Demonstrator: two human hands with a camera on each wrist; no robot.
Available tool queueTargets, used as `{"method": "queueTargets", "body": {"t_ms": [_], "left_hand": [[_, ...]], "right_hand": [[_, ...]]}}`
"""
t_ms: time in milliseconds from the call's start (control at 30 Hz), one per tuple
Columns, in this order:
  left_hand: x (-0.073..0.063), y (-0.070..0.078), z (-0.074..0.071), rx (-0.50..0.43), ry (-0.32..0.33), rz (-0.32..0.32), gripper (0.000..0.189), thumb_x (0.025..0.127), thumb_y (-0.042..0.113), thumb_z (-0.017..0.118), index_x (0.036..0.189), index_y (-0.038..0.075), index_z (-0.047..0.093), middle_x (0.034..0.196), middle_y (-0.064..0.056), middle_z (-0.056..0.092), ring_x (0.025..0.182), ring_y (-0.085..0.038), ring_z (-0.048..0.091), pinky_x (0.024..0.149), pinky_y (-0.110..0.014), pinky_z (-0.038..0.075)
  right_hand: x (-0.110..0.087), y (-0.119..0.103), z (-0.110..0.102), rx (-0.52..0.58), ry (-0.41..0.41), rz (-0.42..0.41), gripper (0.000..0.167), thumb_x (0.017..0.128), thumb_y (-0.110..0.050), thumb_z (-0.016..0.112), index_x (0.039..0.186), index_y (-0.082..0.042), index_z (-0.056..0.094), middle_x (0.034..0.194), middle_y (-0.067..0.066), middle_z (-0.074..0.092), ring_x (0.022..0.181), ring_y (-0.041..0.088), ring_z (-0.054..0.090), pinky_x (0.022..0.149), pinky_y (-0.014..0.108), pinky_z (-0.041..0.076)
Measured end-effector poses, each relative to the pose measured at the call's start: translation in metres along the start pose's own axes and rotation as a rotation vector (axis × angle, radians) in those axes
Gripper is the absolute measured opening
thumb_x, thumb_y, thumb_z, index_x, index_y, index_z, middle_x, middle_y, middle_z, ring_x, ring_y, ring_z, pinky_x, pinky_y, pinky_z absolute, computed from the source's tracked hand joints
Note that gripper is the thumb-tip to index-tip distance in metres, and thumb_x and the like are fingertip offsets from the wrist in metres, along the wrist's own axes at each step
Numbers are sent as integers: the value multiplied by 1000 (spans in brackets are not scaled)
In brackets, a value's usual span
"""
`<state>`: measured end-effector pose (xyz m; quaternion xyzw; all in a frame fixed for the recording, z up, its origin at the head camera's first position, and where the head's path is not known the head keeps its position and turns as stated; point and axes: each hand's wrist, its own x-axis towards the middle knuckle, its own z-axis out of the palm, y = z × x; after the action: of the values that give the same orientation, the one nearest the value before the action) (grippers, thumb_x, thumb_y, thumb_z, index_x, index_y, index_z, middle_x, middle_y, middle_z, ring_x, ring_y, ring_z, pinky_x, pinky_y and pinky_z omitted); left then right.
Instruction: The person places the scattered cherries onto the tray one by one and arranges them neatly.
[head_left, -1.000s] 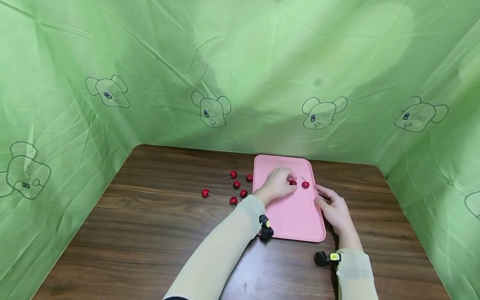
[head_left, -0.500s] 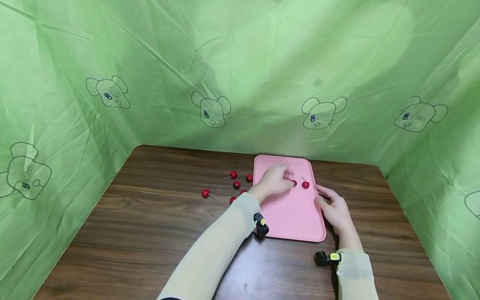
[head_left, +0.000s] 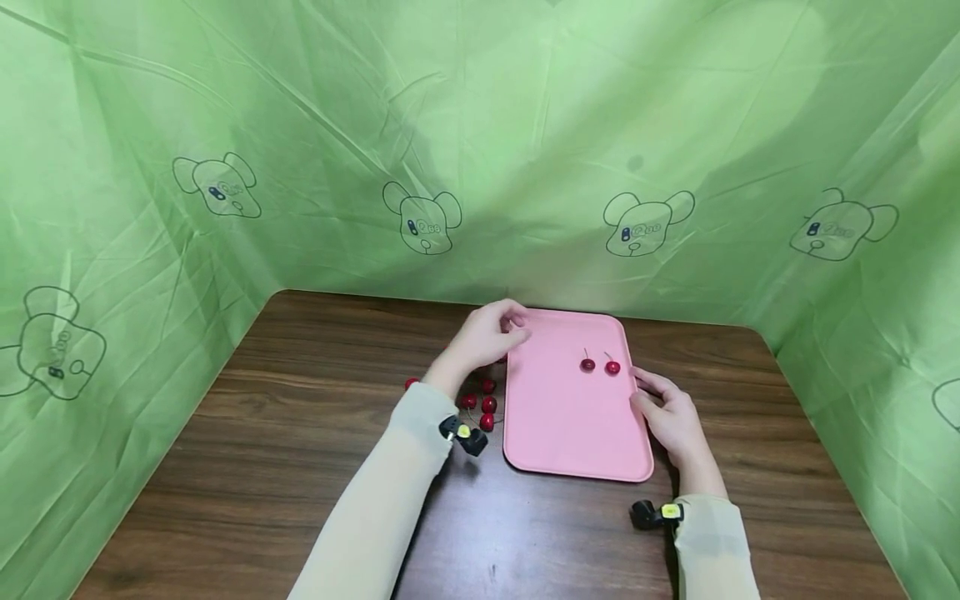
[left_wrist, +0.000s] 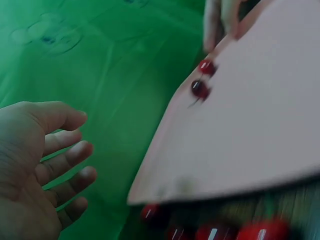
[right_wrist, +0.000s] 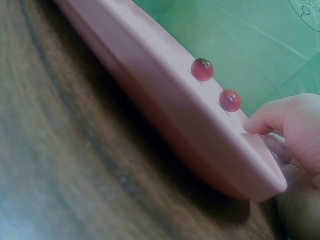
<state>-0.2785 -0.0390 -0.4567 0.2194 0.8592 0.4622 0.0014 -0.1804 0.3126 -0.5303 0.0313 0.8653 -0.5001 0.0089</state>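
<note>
My left hand (head_left: 483, 337) hovers by the far left corner of the pink tray (head_left: 577, 433). Its fingers are loosely bent with nothing between them, as the left wrist view also shows. My right hand (head_left: 673, 421) grips the tray's right edge, thumb on the rim (right_wrist: 255, 170). Two red cherries with stems lie apart on the tray: a darker cherry (head_left: 587, 365) and, nearer the right hand, a brighter cherry (head_left: 612, 367). Several more cherries (head_left: 489, 404) lie on the table just left of the tray, some hidden under the left hand and forearm.
The brown wood-grain table (head_left: 225, 492) is enclosed at the back and sides by green fabric (head_left: 525, 150) printed with mouse-like heads. One cherry (head_left: 411, 383) lies farther left, partly behind the left forearm. Each wrist carries a small black camera (head_left: 463, 435).
My left hand has let go of the second cherry on the tray, beside the first, and has moved left to the tray's far left corner. The right hand has stayed in place.
</note>
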Motion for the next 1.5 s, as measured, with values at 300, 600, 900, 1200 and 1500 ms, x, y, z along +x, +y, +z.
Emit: {"method": "queueTargets", "body": {"t_ms": [300, 600, 900, 1200, 1500], "left_hand": [[-38, -25, -54, 46, 144, -37, 26, 103, 21, 74, 127, 11, 73, 113, -5, 75, 104, -22, 69, 95, -44, 56], [-73, -48, -84, 106, 164, -22, 27, 102, 16, 72, 128, 8, 74, 112, -7, 76, 106, -25, 70, 92, -47, 54], [-99, -86, -93, 91, 142, -33, 26, 102, 17, 74, 126, 8, 75, 106, -2, 76, 99, -20, 69, 82, -41, 55], [-120, -121, -91, 44, 90, -98, 35, 102, 21, 77, 135, 10, 70, 112, -1, 76, 100, -19, 69, 81, -34, 53], [-125, -136, -93, -71, 55, -64, 32, 99, 9, 75, 131, 10, 75, 117, -10, 77, 91, -21, 62, 80, -29, 49]], "right_hand": [[-1, 0, 0, -7, -3, 7, 50, 112, -17, 61, 161, -9, 55, 159, 24, 53, 142, 41, 56, 89, 5, 43], [-1, -2, 1, 21, 15, -19, 49, 111, -14, 62, 159, -6, 56, 153, 27, 59, 137, 41, 60, 87, 8, 47], [-1, -2, 2, 32, 5, -10, 50, 111, -13, 62, 160, -6, 55, 157, 27, 54, 140, 42, 58, 88, 6, 46], [-1, -1, 2, 20, 7, -13, 49, 111, -13, 61, 159, -6, 56, 156, 27, 55, 139, 42, 59, 88, 6, 46], [-1, -2, 1, 11, 12, -7, 49, 111, -14, 61, 159, -7, 56, 156, 25, 56, 139, 41, 59, 88, 7, 47]]}}
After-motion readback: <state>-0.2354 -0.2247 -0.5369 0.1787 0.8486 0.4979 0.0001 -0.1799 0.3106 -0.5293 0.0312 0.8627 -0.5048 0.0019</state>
